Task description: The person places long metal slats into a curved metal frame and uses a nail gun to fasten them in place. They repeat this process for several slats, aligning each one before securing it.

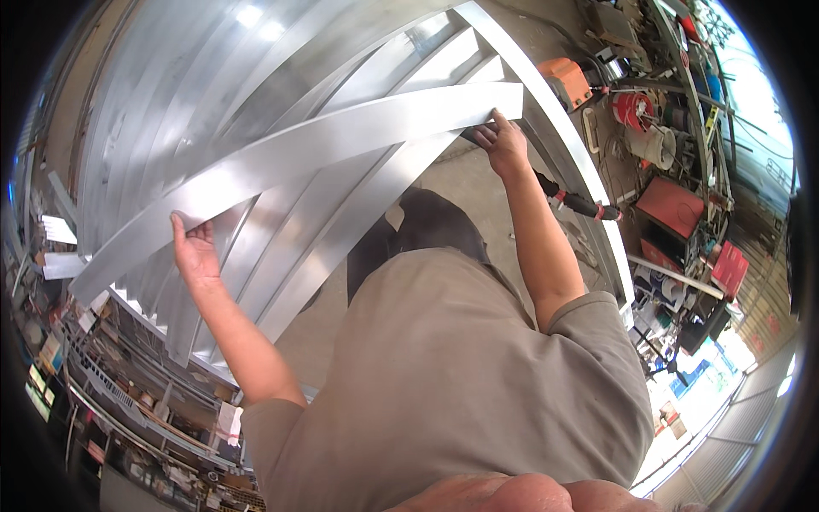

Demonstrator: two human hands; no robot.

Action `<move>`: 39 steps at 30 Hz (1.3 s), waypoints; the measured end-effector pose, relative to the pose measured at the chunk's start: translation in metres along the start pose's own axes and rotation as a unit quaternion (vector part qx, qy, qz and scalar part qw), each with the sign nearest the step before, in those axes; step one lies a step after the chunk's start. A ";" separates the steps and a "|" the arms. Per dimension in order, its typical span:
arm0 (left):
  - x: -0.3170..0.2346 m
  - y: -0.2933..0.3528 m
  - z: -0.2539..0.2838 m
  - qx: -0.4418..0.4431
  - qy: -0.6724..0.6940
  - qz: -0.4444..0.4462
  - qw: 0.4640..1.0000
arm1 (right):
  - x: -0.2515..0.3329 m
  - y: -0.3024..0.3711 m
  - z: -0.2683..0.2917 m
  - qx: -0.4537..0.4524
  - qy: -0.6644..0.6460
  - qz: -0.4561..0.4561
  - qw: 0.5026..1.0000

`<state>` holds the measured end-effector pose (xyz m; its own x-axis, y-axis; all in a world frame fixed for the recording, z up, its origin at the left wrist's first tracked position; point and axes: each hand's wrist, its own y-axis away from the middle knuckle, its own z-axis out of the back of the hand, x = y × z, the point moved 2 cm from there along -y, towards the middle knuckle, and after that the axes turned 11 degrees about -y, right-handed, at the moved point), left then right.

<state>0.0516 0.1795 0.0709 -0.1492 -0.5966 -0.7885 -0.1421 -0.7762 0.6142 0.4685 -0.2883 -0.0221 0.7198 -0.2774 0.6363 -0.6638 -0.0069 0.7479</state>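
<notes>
A long, smooth silver metal slat [341,132] stretches across in front of me, held up between both hands. My left hand [198,252] grips its lower edge toward the left end, thumb against the near face and the other fingers behind. Near the right end, my right hand [505,149] has its fingers beneath the slat and its thumb on the face. Under and beyond lies a metal frame [559,111] with several similar slats [294,235] set slantwise in it. Part of the frame is hidden behind the held slat.
A black and red tool handle [589,205] rests across the frame's right side. Farther right are an orange machine [565,83], a red cable reel [631,109] and a red cabinet [670,209]. Cluttered shelves [145,410] stand at lower left. Bare floor shows near my legs.
</notes>
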 end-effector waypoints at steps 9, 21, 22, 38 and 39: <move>-0.052 -0.047 -0.073 0.044 0.023 -0.095 0.994 | -0.001 0.002 -0.015 0.014 0.004 0.012 1.000; -0.137 -0.116 -0.191 0.095 0.001 -0.149 0.984 | -0.006 0.000 -0.037 -0.015 -0.099 0.016 0.995; -0.141 -0.122 -0.202 0.101 -0.001 -0.153 0.983 | -0.006 0.000 -0.038 -0.022 -0.104 0.013 0.994; -0.235 -0.274 -0.376 0.202 -0.054 -0.130 0.969 | -0.002 0.000 -0.074 -0.094 -0.211 -0.012 0.973; -0.238 -0.281 -0.388 0.202 -0.060 -0.137 0.968 | 0.000 0.001 -0.075 -0.094 -0.212 -0.012 0.973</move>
<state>0.5066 0.4612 0.0740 -0.1603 -0.3322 -0.9295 -0.5606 -0.7444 0.3628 0.4831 -0.2157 -0.0076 0.5598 -0.6501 0.5139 -0.5705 0.1474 0.8080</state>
